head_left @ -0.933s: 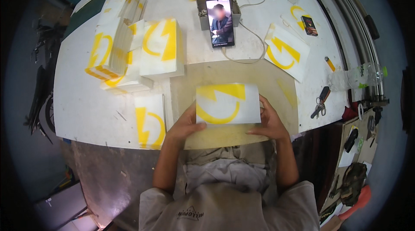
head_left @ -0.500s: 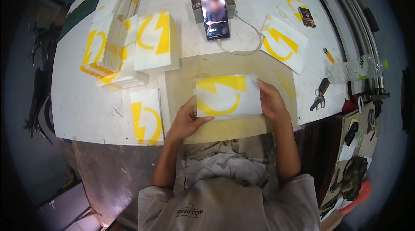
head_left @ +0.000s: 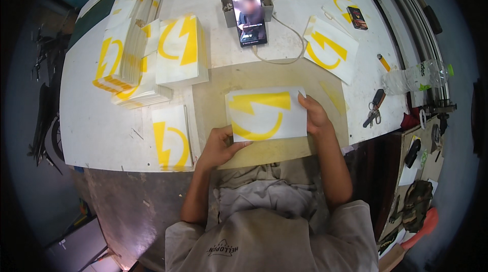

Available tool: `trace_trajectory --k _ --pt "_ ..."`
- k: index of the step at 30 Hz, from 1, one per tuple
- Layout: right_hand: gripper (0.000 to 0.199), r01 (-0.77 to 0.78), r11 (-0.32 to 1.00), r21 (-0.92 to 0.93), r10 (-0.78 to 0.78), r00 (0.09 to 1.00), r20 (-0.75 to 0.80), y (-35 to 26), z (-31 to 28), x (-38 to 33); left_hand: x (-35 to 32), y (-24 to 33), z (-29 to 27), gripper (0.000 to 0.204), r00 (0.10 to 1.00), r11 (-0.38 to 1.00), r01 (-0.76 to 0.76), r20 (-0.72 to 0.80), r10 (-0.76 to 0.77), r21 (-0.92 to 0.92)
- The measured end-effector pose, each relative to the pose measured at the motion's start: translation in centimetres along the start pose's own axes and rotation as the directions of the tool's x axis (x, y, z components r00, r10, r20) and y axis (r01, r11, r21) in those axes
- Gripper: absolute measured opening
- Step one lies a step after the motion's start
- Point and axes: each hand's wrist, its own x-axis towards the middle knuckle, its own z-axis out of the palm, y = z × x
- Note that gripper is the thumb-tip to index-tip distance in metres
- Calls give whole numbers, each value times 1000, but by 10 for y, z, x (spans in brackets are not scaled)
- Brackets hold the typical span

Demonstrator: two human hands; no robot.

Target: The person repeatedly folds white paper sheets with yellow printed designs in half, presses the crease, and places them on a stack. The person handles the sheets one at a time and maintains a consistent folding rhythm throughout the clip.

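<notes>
On the tan mat [head_left: 213, 104], both hands pinch the white sheet [head_left: 267, 114], left hand [head_left: 219, 146] bottom-left corner, right hand [head_left: 314, 114] right edge; looks like lining-up stage, next needs steady peeling.

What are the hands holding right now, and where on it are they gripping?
A white sheet with a yellow emblem: the left hand pinches its lower-left corner, the right hand grips its right edge.
</notes>
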Motion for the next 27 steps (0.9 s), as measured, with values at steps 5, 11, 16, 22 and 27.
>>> trace_trajectory --k 5,11,16,22,27 --pt "65 20 998 65 -16 997 -71 1 5 -4 0 -6 3 28 999 998 -14 -44 11 -68" --pt "81 345 764 -545 -291 938 187 -8 35 -31 6 -8 9 34 954 992 -94 -291 65 -86" --pt "101 -42 958 -284 9 994 -113 -5 18 -46 13 -5 5 39 982 986 -149 -125 139 -70" --pt "109 166 956 -243 -182 982 -42 -9 28 -33 25 -14 2 48 973 987 -158 -175 150 -35" --pt "86 118 803 -584 -333 902 -275 7 41 -32 30 -10 13 60 912 992 -30 -404 77 120"
